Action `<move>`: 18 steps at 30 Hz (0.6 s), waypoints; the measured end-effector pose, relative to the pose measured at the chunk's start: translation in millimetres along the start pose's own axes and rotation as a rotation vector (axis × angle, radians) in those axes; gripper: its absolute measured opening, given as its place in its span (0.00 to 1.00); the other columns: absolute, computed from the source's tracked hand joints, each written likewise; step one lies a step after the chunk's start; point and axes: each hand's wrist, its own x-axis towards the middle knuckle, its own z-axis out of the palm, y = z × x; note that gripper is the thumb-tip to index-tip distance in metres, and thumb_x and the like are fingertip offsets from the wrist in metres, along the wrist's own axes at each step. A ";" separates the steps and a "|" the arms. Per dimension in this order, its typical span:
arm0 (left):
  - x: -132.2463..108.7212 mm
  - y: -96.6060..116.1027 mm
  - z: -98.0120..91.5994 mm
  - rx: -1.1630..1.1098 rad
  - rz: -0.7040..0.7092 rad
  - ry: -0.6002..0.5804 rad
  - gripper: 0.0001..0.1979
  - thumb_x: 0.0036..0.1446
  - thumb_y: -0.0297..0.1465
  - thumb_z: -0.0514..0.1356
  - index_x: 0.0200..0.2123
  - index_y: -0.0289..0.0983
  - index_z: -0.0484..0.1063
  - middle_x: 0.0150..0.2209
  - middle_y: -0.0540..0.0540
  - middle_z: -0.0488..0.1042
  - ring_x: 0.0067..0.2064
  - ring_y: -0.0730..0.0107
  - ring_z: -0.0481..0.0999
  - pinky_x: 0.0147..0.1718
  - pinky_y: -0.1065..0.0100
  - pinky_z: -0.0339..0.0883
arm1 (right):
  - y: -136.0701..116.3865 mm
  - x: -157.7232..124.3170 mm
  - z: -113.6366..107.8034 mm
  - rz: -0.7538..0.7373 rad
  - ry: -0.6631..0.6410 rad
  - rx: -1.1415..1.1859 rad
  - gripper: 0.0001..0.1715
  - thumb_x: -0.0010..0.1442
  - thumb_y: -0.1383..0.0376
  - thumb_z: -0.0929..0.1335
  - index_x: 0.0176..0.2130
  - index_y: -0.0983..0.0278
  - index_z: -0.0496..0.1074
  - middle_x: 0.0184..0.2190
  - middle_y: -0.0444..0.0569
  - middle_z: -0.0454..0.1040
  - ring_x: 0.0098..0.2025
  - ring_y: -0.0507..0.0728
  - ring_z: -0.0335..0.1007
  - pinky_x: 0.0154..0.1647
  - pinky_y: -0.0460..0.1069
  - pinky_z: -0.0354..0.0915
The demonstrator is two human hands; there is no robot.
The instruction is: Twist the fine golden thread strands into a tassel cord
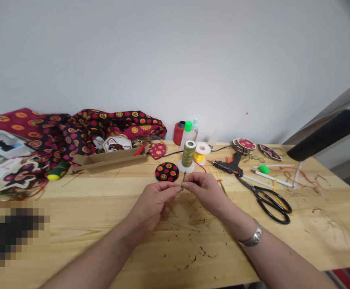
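Over the middle of the table, my left hand (158,200) and my right hand (206,192) meet at the fingertips. Both pinch a thin olive-brown cord (184,176), a short piece of which sticks up between them; the rest is hidden by the fingers. Just behind stands a spool of olive thread (188,154) on a white base. A round piece covered in black patterned fabric (166,171) lies flat beyond my left hand. Beside the olive spool is a spool of yellow thread (199,156).
Black-handled scissors (272,204) and a glue gun (229,165) lie to the right, near white pens (272,178) and loose threads. Patterned fabric (81,126) is heaped at the back left behind a cardboard tray (111,160). Bottles (187,136) stand by the wall.
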 end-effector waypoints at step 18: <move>-0.2 1.5 0.9 0.025 0.007 0.013 0.12 0.39 0.37 0.65 0.26 0.33 0.74 0.14 0.58 0.55 0.15 0.84 0.51 0.13 0.77 0.42 | -1.8 -1.4 -0.2 0.006 -0.031 0.026 0.09 0.49 0.63 0.66 0.22 0.65 0.67 0.18 0.40 0.61 0.22 0.48 0.52 0.23 0.45 0.51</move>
